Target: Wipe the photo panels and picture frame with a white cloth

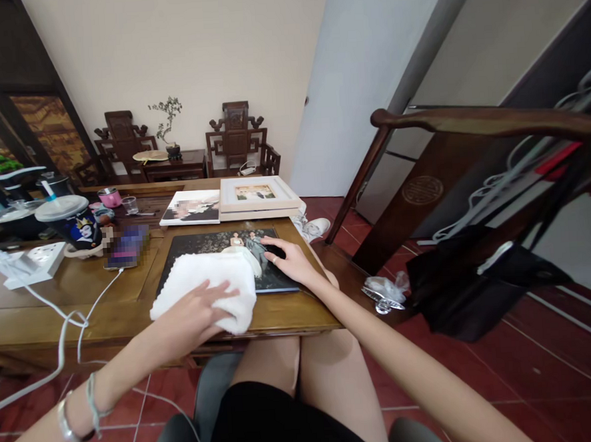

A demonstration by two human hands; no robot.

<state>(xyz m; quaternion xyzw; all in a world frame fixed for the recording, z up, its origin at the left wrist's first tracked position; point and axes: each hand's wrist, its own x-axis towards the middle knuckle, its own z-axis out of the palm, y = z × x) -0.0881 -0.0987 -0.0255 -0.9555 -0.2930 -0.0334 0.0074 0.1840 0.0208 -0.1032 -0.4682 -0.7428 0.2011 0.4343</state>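
A dark photo print [211,245] of a couple lies flat on the wooden table [104,286] in front of me. A folded white cloth [204,280] covers its near left part. My left hand [195,312] rests on the cloth with fingers stretched flat, open. My right hand [288,258] lies flat on the print's right edge, fingers spread, a ring on one finger. Bracelets circle my left wrist.
Behind the print sit a white framed photo [256,195] and another print [192,207]. To the left are a lidded cup with straw [72,221], a phone [127,248], a white power strip [28,264] with cables. A dark wooden chair [472,170] draped with clothing stands right.
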